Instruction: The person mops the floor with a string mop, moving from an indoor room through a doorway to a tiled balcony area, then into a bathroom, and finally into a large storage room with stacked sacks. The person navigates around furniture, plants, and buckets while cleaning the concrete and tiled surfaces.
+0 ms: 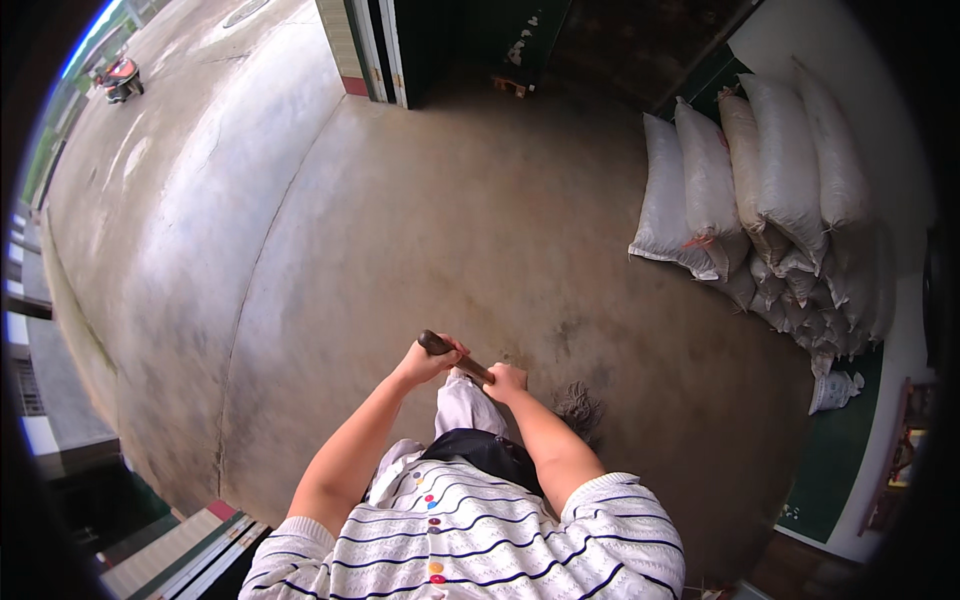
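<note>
A mop with a brown wooden handle (471,367) slants across in front of my body. Near its rounded upper end, my left hand (432,361) is closed round the handle. Lower along the same handle, my right hand (507,382) is wrapped round it too. The grey stringy mop head (579,407) lies on the concrete floor, beyond my right forearm. My forearm and body hide the stretch of handle between the right hand and the mop head.
Several stuffed white sacks (790,150) are piled against the right wall. A small white bag (836,391) sits by the pile's near end. Door posts (385,60) stand at the far side. A floor seam (240,300) runs along the left; outside stands a red vehicle (122,78).
</note>
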{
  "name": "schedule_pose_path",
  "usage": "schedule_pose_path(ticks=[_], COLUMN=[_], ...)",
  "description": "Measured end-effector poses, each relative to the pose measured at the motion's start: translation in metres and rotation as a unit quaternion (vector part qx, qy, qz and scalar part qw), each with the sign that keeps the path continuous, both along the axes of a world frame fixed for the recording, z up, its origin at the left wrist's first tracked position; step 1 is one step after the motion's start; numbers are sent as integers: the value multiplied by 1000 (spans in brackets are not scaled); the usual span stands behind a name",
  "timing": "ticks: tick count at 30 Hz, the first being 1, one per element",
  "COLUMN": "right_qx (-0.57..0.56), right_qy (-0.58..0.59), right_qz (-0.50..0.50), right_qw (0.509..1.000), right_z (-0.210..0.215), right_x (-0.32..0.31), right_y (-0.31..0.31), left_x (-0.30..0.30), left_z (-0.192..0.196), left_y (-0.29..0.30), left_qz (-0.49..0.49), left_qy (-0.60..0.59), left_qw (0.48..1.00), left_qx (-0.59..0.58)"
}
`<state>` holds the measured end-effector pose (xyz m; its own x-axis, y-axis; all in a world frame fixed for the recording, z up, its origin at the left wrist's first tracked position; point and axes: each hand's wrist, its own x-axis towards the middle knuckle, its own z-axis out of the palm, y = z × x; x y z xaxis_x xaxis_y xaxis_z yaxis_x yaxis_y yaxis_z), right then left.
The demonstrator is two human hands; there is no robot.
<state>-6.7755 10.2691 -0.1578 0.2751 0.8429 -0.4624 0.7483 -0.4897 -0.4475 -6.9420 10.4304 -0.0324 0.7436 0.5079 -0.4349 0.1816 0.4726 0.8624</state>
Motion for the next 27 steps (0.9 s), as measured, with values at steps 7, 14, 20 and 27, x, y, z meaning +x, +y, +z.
schedule_pose_path(ticks=[7,14,20,27], right_qx=[33,33,56,162], right_qy=[-82,-146,-196,-140], right_qz=[117,216,172,138], right_qw=[989,965,964,967], right_z=[20,18,-19,-47], right_x=[58,63,39,2], right_y=[114,229,306,398], left_x=[27,9,-4,-19], left_z=[20,8,-20,-20], left_y=[73,111,132,174], left_qz=[40,196,324,401], left_qy=[11,13,-2,-11], left_qw=[998,980,945,909], left_qx=[41,45,38,112])
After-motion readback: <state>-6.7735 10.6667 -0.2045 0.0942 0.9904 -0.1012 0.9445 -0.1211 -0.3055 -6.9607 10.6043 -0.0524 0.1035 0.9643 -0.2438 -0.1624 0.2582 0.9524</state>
